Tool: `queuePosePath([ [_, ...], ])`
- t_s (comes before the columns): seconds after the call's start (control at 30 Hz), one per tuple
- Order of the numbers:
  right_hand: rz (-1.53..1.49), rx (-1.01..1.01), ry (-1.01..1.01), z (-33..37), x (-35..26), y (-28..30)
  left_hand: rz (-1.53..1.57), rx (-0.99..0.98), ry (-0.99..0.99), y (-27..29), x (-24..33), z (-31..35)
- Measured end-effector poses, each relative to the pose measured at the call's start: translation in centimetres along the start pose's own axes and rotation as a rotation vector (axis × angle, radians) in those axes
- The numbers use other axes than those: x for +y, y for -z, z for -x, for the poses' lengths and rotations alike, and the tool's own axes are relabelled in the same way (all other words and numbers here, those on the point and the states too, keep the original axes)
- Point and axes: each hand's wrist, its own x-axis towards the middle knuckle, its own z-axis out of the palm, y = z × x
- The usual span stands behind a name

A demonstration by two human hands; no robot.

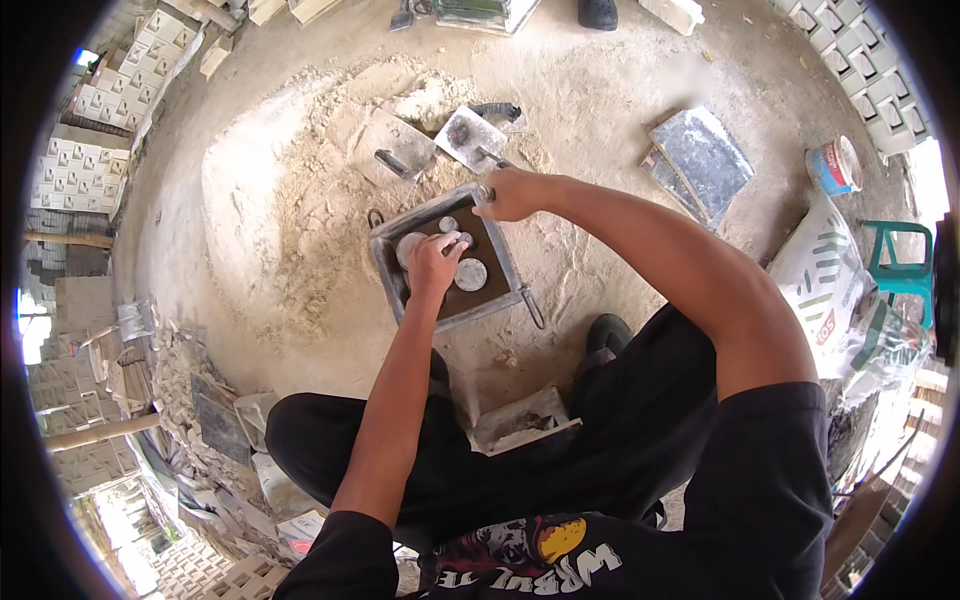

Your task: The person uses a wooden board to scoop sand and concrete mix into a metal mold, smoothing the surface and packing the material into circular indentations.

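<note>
On my feed, the left hand (432, 268) pinches a small disc (465, 240) inside the moulding box (508, 247); right hand (515, 193) curled, grip unreadable.

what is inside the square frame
Pale round pieces on a brown surface. The left hand hides part of the inside; what lies directly beneath it can't be seen.

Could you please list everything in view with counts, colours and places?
Box: one, grey, centre
Discs: at least four, pale, inside box
Sand: one pile, beige, beyond box
Plates: two, pale, on sand
Slab: one, grey, upper right
Bucket: one, multicoloured, right
Bags: two, whitish, right
Stool: one, green, far right
Tray: one, grey, below box
Blocks: many, pale, left and upper right
Clutter: uncountable, mixed, left
Clog: one, black, top edge
Left hand: one, bare, at discs
Right hand: one, bare, at box corner
Legs: two, black, lower centre
</note>
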Motion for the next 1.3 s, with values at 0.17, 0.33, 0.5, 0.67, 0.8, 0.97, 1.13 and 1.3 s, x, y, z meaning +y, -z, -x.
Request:
queuePosePath([
  [0.17, -0.150, 0.067, -0.120, -2.0, -0.8, 3.6, 0.013, -0.027, -0.007, 0.9, 0.4, -0.9],
  [0.33, -0.473, 0.166, -0.076, -0.7, -3.5, 7.1, -0.063, -0.084, 0.017, 1.6, 0.0, -0.2],
  [0.5, -1.100, 0.559, -0.082, 2.0, -6.8, 6.7, -0.033, 0.039, -0.064, 2.8, -0.6, 0.1],
  [0.67, -1.265, 0.652, 0.016, 2.2, -11.5, 5.8, -0.224, 0.380, 0.214, 4.4, -5.0, 4.3],
  [0.8, -1.209, 0.762, -0.022, 2.2, -11.8, 2.1, -0.159, 0.423, 0.746, 3.5, -3.6, 6.3],
  [0.97, -0.995, 0.883, -0.120, 0.7, -12.6, -0.9, 0.028, 0.103, 0.858, 2.6, -4.0, 7.5],
  [1.13, -0.866, 0.755, -0.125, 1.9, -14.2, -2.4, 0.056, 0.131, 0.707, 1.7, -6.7, 9.6],
  [1.3, -0.817, 0.892, 0.072, -0.3, -11.1, -6.0, 0.128, 0.178, 0.599, 1.3, -5.9, 9.4],
])
